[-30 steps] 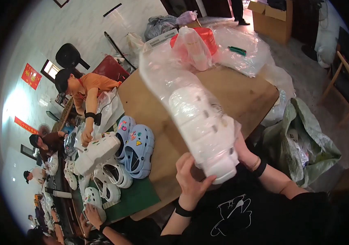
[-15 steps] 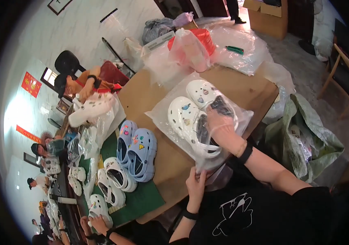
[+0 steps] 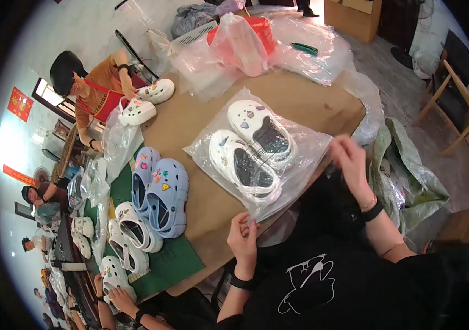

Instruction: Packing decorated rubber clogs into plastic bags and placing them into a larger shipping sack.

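Observation:
A pair of white clogs [image 3: 241, 116] with small charms lies side by side inside a clear plastic bag [image 3: 309, 151] on the brown tabletop. The heels point toward me and the bag's mouth faces my body. My left hand [image 3: 243, 237] pinches the near left corner of that mouth. At its right corner, my right hand [image 3: 351, 165] has its thumb and fingers closed on the bag's edge. Both clogs are fully under the film. Left of the bag stands a pair of blue clogs [image 3: 169, 201] with colourful charms, beside a pair of white clogs [image 3: 138, 228].
Across the table a person handles white clogs [image 3: 138, 111]. Another person's hand touches a white clog [image 3: 114, 275] on the green mat [image 3: 176, 264]. Plastic bags [image 3: 322, 55] and a green cutter [image 3: 304, 48] lie at the far edge. A woven sack [image 3: 410, 176] stands right.
My right hand has come off the clogs and out of the bag to its right corner. My left hand keeps its corner. The person opposite has set white clogs on the table.

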`<state>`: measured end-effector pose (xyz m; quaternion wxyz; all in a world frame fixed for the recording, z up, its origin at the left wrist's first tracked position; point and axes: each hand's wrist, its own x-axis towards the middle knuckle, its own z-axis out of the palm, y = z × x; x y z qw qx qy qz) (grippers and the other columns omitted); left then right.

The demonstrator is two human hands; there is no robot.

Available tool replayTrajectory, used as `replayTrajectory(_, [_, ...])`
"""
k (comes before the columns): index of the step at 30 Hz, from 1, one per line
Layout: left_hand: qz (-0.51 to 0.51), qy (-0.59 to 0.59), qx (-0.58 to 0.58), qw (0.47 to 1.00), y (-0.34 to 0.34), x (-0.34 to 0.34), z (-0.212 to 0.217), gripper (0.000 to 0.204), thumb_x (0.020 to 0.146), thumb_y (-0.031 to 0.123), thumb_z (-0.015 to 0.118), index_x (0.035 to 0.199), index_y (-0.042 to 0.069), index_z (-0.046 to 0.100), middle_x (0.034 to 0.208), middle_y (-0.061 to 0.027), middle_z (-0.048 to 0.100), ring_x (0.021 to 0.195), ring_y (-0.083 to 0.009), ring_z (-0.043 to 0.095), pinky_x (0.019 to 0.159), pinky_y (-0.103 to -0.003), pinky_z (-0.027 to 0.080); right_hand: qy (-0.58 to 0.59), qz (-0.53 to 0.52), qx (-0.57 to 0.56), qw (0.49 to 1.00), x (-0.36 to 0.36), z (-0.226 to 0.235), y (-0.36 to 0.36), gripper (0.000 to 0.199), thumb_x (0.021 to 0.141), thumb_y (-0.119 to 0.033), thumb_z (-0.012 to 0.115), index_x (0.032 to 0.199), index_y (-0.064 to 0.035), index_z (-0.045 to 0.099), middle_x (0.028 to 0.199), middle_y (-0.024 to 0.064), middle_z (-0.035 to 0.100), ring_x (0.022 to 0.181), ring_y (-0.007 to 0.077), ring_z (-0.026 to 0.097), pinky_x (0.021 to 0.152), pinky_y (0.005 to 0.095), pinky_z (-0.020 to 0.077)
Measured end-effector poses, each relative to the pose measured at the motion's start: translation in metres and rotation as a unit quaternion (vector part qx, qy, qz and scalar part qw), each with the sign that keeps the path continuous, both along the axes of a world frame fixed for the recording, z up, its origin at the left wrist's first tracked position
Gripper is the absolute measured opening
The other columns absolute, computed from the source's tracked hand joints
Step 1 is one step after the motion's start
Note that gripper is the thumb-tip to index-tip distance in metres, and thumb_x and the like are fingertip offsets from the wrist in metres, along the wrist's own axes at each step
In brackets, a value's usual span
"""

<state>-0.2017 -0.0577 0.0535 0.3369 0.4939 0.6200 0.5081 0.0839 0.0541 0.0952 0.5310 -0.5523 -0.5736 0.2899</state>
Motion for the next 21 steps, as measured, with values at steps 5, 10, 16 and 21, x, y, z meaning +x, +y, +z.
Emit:
replayTrajectory(5, [-0.009, 0.075, -0.006, 0.997, -0.012, -0.015, -0.008, 0.02, 0.09, 0.001, 0.064, 0.109, -0.002, 0.058, 0.081, -0.0105, 0.063, 0.074, -0.0154, 0.07, 0.066, -0.025, 0.054, -0.067, -0.011, -0.016, 0.998, 0.027, -0.037, 0.035, 0.018, 0.094, -0.019, 0.061, 0.091, -0.0012, 0.059, 0.063, 0.0011, 0.053, 0.05, 0.0093, 0.048, 0.048, 0.0251, 0.0403])
replayTrajectory(10, [-0.013, 0.35, 0.063, 0.935, -0.013, -0.005, 0.03, 0.041, 0.073, 0.011, 0.079, 0.109, 0.004, 0.061, 0.104, -0.0123, 0.057, 0.101, -0.034, 0.053, 0.091, -0.044, 0.042, 0.15, 0.057, -0.159, 0.974, 0.033, -0.045, 0.036, 0.021, 0.096, -0.023, 0.058, 0.081, -0.0073, 0.057, 0.059, -0.005, 0.047, 0.049, 0.0038, 0.043, 0.043, 0.0209, 0.0313])
replayTrajectory(16, [-0.19, 0.383, 0.259, 0.866, 0.044, 0.07, 0.061, 0.029, 0.074, 0.009, 0.075, 0.101, 0.009, 0.066, 0.1, -0.007, 0.059, 0.097, -0.0292, 0.056, 0.085, -0.04, 0.043, 0.19, 0.026, -0.168, 0.967, 0.038, -0.041, 0.03, 0.023, 0.097, -0.025, 0.057, 0.081, -0.0077, 0.057, 0.061, -0.0045, 0.049, 0.051, 0.0046, 0.046, 0.044, 0.0204, 0.0331])
replayTrajectory(21, [-0.195, 0.406, 0.334, 0.828, 0.107, 0.154, 0.039, 0.028, 0.079, 0.013, 0.07, 0.106, 0.009, 0.062, 0.098, -0.0062, 0.057, 0.094, -0.0254, 0.056, 0.083, -0.039, 0.042, 0.167, 0.048, -0.169, 0.97, 0.039, -0.048, 0.032, 0.024, 0.096, -0.024, 0.057, 0.078, -0.0079, 0.055, 0.062, -0.0041, 0.05, 0.052, 0.005, 0.047, 0.045, 0.0209, 0.034])
